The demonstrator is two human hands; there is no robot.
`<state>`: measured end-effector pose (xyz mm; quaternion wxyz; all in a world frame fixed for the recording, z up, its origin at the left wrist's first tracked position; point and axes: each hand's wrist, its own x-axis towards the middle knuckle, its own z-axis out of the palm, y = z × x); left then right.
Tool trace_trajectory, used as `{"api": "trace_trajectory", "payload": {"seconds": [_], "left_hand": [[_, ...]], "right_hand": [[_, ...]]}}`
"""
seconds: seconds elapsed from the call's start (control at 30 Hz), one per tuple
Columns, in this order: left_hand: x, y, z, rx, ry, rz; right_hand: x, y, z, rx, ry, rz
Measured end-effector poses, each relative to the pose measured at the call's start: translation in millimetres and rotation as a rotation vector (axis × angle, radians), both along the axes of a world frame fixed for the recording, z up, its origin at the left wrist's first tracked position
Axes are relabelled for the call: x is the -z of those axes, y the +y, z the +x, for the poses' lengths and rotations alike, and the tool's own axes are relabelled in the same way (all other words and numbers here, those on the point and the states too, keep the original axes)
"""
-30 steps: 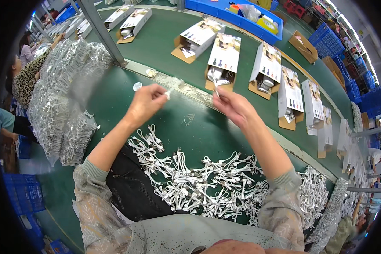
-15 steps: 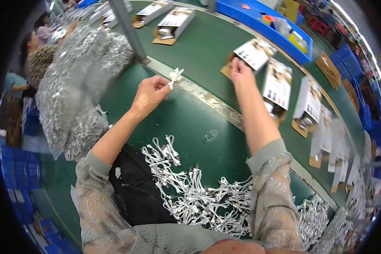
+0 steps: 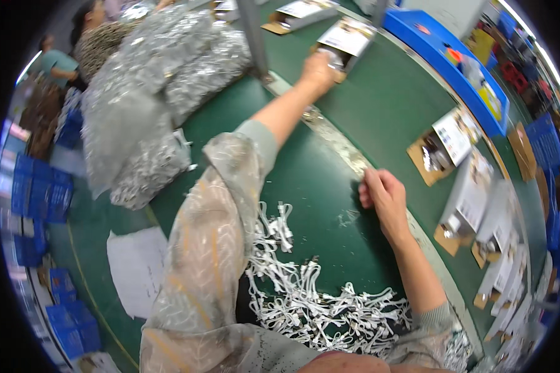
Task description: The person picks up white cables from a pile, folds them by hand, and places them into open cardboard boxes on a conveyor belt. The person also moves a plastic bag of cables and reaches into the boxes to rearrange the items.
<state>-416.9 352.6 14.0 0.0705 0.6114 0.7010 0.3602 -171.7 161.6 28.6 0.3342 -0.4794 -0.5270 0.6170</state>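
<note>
My left hand (image 3: 318, 73) reaches far forward over the green belt, its fingers closed on the open near end of a white printed carton (image 3: 350, 38). Something shiny shows inside that end, partly behind the fingers. My right hand (image 3: 387, 198) hovers by the pale metal rail (image 3: 336, 140), fingers curled together; whether it holds anything small is hidden. Below it, a heap of bundled white cables (image 3: 317, 298) lies on the green table (image 3: 317, 211), close to my body.
Several open cartons (image 3: 457, 137) line the belt (image 3: 386, 93) on the right. Clear bags full of silvery packets (image 3: 130, 118) pile up at the left, above a white sheet (image 3: 137, 271). A long blue tray (image 3: 429, 43) stands beyond the belt. Other people sit at the far left.
My left hand has gone forward and right to a carton, and the white cable it held no longer shows. My right hand has left another carton and come back near the rail. The view has shifted.
</note>
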Motion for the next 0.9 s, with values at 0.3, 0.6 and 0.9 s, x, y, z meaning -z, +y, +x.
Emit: {"api": "trace_trajectory", "payload": {"seconds": [0.3, 0.6, 0.9], "left_hand": [[-131, -269, -96, 0.023, 0.506, 0.354], [-153, -336, -212, -0.401, 0.583, -0.249], [-217, -322, -229, -0.083, -0.069, -0.012]], "right_hand": [[-55, -109, 45, 0.023, -0.137, -0.024], [-73, -175, 71, 0.059, -0.184, -0.072], [-86, -171, 77, -0.12, -0.544, 0.246]]}}
